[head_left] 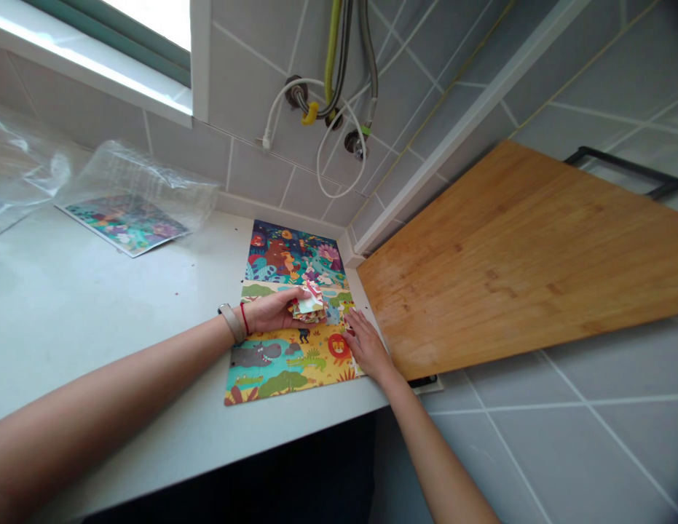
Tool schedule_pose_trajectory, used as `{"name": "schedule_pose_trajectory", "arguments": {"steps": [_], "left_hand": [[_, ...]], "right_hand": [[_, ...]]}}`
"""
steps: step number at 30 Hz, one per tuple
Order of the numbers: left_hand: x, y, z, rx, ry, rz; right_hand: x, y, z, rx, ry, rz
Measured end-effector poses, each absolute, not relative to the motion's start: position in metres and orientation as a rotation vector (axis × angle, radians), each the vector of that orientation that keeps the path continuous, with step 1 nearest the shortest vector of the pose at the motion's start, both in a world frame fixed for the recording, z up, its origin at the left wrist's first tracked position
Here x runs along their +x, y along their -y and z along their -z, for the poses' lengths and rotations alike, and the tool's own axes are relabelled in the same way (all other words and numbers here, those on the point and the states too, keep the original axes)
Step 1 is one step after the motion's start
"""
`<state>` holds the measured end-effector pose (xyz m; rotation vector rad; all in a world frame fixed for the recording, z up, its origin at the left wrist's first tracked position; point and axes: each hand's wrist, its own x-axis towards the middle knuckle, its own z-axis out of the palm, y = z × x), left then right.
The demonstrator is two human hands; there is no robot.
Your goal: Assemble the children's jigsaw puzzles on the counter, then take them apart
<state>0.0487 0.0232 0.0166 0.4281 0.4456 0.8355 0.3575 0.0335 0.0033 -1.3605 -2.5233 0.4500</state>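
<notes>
The flat picture puzzle point(284, 371) lies on the smooth white tabletop point(125, 327), close to its right edge, and reaches from near the back right corner towards the front edge. Its printed surface shows a dark blue forest at the back, a pale band in the middle and a yellow part with hippo, crocodile and round-maned lion at the front. Above the pale band, the left hand point(273, 309) grasps a small thick stack of card pieces point(310, 302), with the thumb over the top one. The right hand point(368, 346) lies palm down at the puzzle's right side, fingers extended; whether it pinches a piece underneath, I cannot tell. On the left wrist are a grey band point(232, 322) and a thin red cord point(244, 319).

Just beside the tabletop's right edge is a broad wooden board point(524, 269) with visible grain. Towards the back left corner, a clear, wrinkled plastic bag point(131, 167) partly covers a glossy printed sheet point(131, 218). Behind, bendable hoses point(333, 44) hang before grey tiles point(175, 149).
</notes>
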Motion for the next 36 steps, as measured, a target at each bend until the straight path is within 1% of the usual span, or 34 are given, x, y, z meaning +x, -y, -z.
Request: {"name": "schedule_pose_trajectory", "arguments": {"steps": [7,12,17,19,23,26,29,32,36], "left_hand": [[0.048,-0.026,-0.010,0.446,-0.430,-0.826],[0.048,-0.027,-0.011,0.428,-0.410,-0.828],[0.048,-0.027,-0.013,0.420,-0.413,-0.833],[0.047,-0.026,-0.014,0.424,-0.410,-0.830],[0.046,-0.024,-0.017,0.420,-0.426,-0.851],[0.045,-0.024,-0.017,0.420,-0.416,-0.855],[0.045,-0.024,-0.014,0.460,-0.388,-0.820],[0.046,-0.023,-0.012,0.488,-0.372,-0.766],[0.048,-0.023,-0.011,0.490,-0.394,-0.778]], "right_hand": [[0.356,-0.034,-0.002,-1.362,2.515,-0.450],[0.359,-0.032,-0.004,-1.383,2.481,-0.529],[0.337,-0.028,-0.020,-1.311,2.253,-0.608],[0.318,-0.026,-0.030,-1.315,2.077,-0.719],[0.281,-0.027,-0.051,-1.365,1.728,-1.308],[0.266,-0.030,-0.061,-1.381,1.462,-1.604],[0.263,-0.035,-0.066,-1.431,1.297,-1.712],[0.264,-0.038,-0.066,-1.431,1.329,-1.758],[0.264,-0.039,-0.064,-1.479,1.345,-1.639]]}}
